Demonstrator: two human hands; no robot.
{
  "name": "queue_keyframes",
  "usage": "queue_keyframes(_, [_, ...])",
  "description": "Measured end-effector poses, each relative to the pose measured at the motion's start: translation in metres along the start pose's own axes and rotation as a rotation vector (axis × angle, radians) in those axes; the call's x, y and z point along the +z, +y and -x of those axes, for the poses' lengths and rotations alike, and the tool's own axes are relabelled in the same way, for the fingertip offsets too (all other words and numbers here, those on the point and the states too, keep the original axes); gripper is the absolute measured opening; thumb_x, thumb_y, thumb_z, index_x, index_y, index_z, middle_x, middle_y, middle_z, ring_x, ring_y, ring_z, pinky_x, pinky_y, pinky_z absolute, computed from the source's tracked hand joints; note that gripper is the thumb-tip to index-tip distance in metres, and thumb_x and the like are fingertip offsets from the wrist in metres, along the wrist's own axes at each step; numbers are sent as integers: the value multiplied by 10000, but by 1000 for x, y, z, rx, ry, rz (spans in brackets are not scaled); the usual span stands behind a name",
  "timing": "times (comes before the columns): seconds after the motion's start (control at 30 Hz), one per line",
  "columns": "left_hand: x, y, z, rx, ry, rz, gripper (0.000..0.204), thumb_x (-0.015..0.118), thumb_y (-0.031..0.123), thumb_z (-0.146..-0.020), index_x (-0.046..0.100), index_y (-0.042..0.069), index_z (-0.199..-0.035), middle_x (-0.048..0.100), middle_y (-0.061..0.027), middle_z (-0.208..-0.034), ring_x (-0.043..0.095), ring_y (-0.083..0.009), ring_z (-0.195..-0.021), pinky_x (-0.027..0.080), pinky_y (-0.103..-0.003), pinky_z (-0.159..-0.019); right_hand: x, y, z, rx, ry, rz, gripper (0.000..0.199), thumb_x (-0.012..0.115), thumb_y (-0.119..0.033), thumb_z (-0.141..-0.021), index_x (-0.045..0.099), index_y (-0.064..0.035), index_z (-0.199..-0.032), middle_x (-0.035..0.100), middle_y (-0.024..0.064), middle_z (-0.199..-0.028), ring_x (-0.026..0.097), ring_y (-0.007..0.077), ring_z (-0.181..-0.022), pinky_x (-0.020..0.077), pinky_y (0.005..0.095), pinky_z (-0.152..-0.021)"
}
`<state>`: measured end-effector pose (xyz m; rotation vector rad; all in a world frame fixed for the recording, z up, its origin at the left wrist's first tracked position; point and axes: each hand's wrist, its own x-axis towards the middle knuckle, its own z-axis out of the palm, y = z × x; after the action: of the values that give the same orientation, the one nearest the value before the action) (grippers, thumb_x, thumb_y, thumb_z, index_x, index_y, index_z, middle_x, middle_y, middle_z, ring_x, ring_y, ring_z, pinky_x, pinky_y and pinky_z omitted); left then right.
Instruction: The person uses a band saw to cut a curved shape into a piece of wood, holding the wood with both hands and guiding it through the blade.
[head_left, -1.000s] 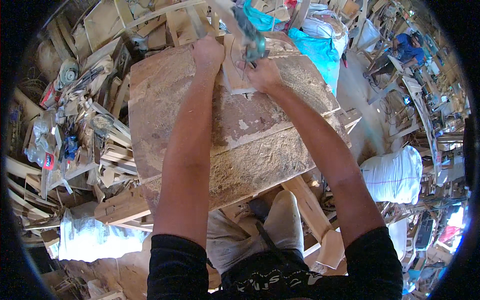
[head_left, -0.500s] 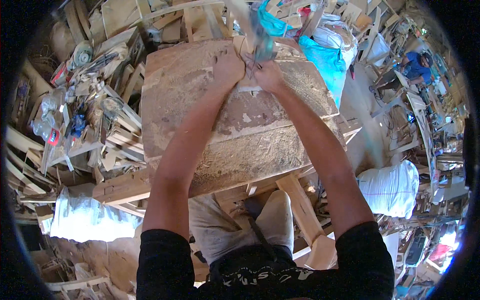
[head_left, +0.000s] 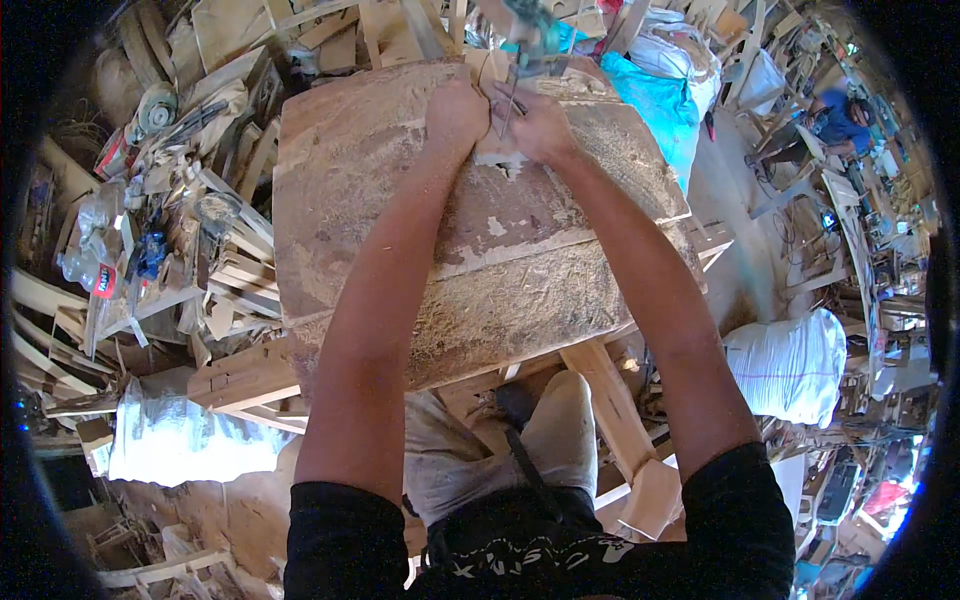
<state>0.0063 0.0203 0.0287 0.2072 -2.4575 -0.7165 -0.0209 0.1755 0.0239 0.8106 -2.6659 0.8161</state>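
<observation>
Near the far edge of a sawdust-covered wooden worktop (head_left: pixel 480 310), my two hands work close together. My left hand (head_left: pixel 458 115) is closed with its fingers curled on a pale piece of wood (head_left: pixel 487 72). My right hand (head_left: pixel 537 125) is bent round the other side of that piece, its fingertips partly hidden. Right beside its fingers stands a thin upright metal strip like a saw blade (head_left: pixel 513 90). Above it a teal machine part (head_left: pixel 537 35) is smeared by motion. A small pale broken patch (head_left: pixel 505 165) shows on the worktop below my hands.
Stacked wood offcuts (head_left: pixel 240 270) and a plastic bottle (head_left: pixel 88 270) crowd the left. White sacks (head_left: pixel 785 365) and a turquoise sack (head_left: pixel 660 110) stand at the right. Farther right, a person in blue (head_left: pixel 840 125) sits among wooden frames. A wooden beam (head_left: pixel 245 375) juts out left of the worktop.
The view has shifted slightly, and my forearms appear a little farther right. Both hands stay by the piece of wood; the blurred teal part shows slightly higher, with the thin strip clearer.
</observation>
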Motion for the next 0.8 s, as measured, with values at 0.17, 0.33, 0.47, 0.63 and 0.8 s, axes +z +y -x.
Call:
queue_keyframes(0.17, [2, -8, -2, 27, -20, -54, 275, 589, 145, -901, 658, 26, -1139, 729, -274, -985, 714, -460, -948, 563, -546, -862, 1, -10, 4, -83, 104, -75, 385, 571, -351, -973, 685, -139, -1273, 709, 228, -1169, 684, 463, -1029, 550, 547, -934])
queue_keyframes(0.33, [5, -7, -6, 29, -30, -52, 289, 613, 146, -885, 667, 8, -1133, 728, -285, -990, 719, -453, -939, 574, -528, -854, 3, -1, -3, -11, 24, -12, 486, 581, -486, -981, 648, -206, -1372, 693, 219, -1245, 667, 438, -1122, 531, 507, -985])
queue_keyframes(0.47, [4, -3, -7, -15, -89, -65, 300, 621, 131, -874, 675, 2, -1139, 725, -293, -984, 720, -455, -944, 575, -529, -849, 10, 12, -11, 110, -60, 115, 514, 579, -553, -991, 647, -250, -1400, 683, 217, -1284, 663, 419, -1161, 528, 485, -999])
queue_keyframes(0.63, [0, 1, -4, -6, -28, 2, 321, 614, 140, -884, 664, 5, -1171, 723, -296, -987, 717, -460, -950, 573, -537, -847, 18, 21, -15, 95, -48, 106, 503, 593, -536, -987, 651, -245, -1393, 693, 215, -1258, 667, 417, -1152, 531, 483, -988])
queue_keyframes(0.8, [1, -1, -6, -21, -27, -11, 305, 578, 190, -938, 659, 29, -1183, 718, -299, -994, 708, -473, -951, 570, -547, -841, 10, 9, -7, -23, 59, -27, 445, 563, -468, -961, 718, -114, -1181, 715, 251, -1111, 689, 459, -1028, 552, 552, -927])
